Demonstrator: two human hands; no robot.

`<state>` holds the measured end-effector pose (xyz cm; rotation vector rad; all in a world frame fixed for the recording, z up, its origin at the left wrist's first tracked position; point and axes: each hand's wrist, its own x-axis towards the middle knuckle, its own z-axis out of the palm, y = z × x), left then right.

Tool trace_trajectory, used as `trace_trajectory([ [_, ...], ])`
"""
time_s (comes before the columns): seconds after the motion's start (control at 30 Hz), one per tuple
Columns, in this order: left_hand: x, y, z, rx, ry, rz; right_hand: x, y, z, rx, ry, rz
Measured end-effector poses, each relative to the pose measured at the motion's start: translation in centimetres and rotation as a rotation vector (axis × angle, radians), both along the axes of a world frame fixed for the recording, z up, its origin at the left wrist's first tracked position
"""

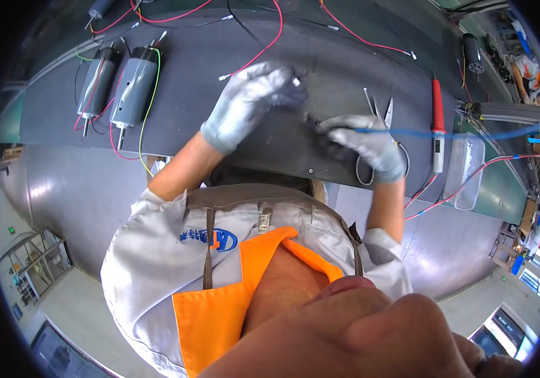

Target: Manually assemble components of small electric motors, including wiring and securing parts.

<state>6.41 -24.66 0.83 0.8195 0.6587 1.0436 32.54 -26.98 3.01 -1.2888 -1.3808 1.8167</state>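
Curling the fingers of the gloved left hand (pixel 252 101) inward above the dark bench top (pixel 185 94), with a small white piece (pixel 295 81) showing at the fingertips; cannot tell, for blur, whether pinched there or only lying against the glove. Reaching in from the other side with the gloved right hand (pixel 370 145), fingers drawn close together toward a small dark piece (pixel 312 121); too smeared to tell whether gripping it. Holding both sets of fingertips near each other but apart.

Judging by this pose, probably in the middle of fine two-handed work on small parts. Calling, most likely, for steady wrists, a sure fingertip hold on each side, and care not to snag the blue cord (pixel 465 135). Finding that cord at the right fingers, stretched off to the right; cannot tell whether held or merely passing across the glove.

Noting next, beside and partly behind the right hand, scissors (pixel 389 113) with blades pointing away from the body. Farther right, seeing a pen-shaped tool with a red sleeve (pixel 438 116), perhaps a soldering iron, then a clear plastic tray (pixel 471 196). Leftward, seeing a red wire (pixel 275 41) ending in a white terminal just beside the left hand, then two grey cylindrical motors (pixel 134 91) with leads attached.
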Motion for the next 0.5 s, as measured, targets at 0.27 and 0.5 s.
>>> trace_trajectory([
  [0.27,1.7,0.5,1.6,-0.059,0.075,0.099,-5.2,-2.0,-0.2,0.416,0.254,-0.289],
  [0.5,1.5,0.3,1.8,-0.054,0.034,0.091,-6.1,-1.4,-1.4,0.383,0.376,-0.332],
])
